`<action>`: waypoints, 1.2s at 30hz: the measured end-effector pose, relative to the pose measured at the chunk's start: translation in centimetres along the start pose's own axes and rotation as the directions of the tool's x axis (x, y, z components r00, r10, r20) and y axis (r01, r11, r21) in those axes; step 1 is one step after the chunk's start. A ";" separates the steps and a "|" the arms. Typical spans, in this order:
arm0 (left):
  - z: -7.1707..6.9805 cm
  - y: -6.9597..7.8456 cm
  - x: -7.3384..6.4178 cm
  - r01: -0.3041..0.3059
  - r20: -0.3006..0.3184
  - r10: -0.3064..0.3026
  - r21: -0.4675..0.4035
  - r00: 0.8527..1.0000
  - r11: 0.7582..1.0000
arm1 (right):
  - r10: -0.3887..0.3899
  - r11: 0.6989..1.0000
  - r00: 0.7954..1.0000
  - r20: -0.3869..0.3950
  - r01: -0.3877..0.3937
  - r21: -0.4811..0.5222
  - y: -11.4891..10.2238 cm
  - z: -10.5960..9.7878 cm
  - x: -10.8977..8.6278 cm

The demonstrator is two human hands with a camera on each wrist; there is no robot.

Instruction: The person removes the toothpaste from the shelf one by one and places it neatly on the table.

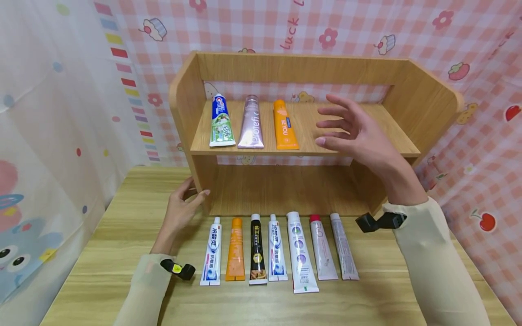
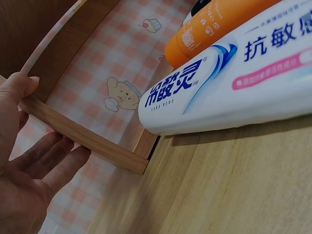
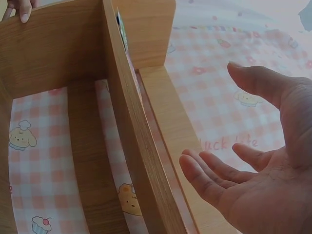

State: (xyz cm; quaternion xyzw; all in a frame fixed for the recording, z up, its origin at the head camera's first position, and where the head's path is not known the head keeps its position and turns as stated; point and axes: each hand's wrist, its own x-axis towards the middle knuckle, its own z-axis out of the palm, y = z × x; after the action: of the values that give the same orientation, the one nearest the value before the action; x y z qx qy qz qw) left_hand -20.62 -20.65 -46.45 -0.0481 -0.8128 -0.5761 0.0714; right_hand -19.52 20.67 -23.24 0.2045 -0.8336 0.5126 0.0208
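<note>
A two-tier wooden shelf stands on the table. Its left side panel is gripped low down by my left hand, thumb at the front edge and fingers round the outer face. My right hand hovers over the right part of the upper board with fingers spread and nothing in them. On that board lie a blue-green toothpaste tube, a mauve tube and an orange tube, side by side. The orange one is nearest to the right hand.
In front of the shelf several tubes lie in a row on the table, from a white-blue toothpaste at left past a black tube to a grey tube at right. A checked cloth hangs behind.
</note>
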 end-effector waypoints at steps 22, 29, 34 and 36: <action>0.2 0.0 0.0 0.015 -0.002 -0.015 -0.006 1.000 1.000 | 0.203 0.978 0.975 0.096 -0.207 0.039 0.4 0.1 4.9; 0.2 0.0 0.0 0.022 -0.003 -0.022 0.000 1.000 1.000 | 0.239 0.965 0.965 0.113 -0.248 0.079 0.4 0.7 6.5; 0.2 0.1 0.0 0.022 -0.002 -0.022 -0.008 1.000 1.000 | 0.271 0.959 0.957 0.107 -0.278 0.055 0.4 1.2 7.4; 0.1 0.1 0.0 0.021 -0.001 -0.021 -0.010 1.000 1.000 | 0.290 0.954 0.952 0.103 -0.295 0.045 0.4 1.5 7.7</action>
State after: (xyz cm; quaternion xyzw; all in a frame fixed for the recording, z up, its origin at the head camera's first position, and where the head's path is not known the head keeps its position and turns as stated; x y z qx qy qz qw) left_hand -20.59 -20.51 -46.45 -0.0396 -0.8105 -0.5808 0.0657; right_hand -26.44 17.10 -22.35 0.1036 -0.8389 0.5246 -0.1015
